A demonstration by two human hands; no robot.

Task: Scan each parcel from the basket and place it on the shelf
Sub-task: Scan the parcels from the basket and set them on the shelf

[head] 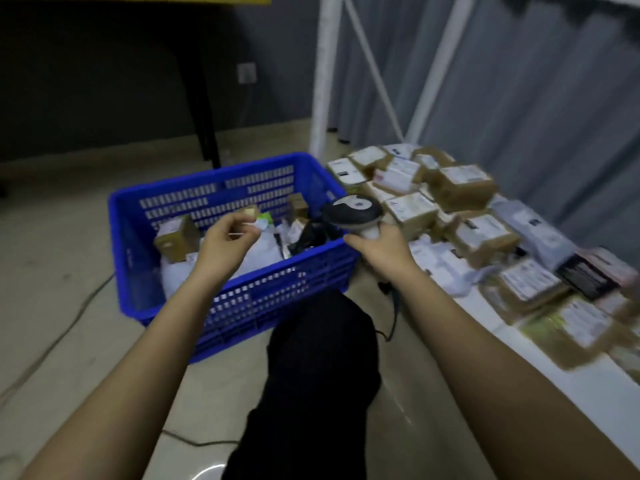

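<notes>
The low white shelf on my right held scanned parcels; the blue basket sat ahead. My right hand clenched the barcode scanner, aiming it at the small parcel pinched in my left hand above the basket.

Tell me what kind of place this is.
Probably a parcel sorting or pickup room. A blue basket holds parcels, many labelled boxes lie on a low white shelf, and the right hand grips a barcode scanner.
</notes>
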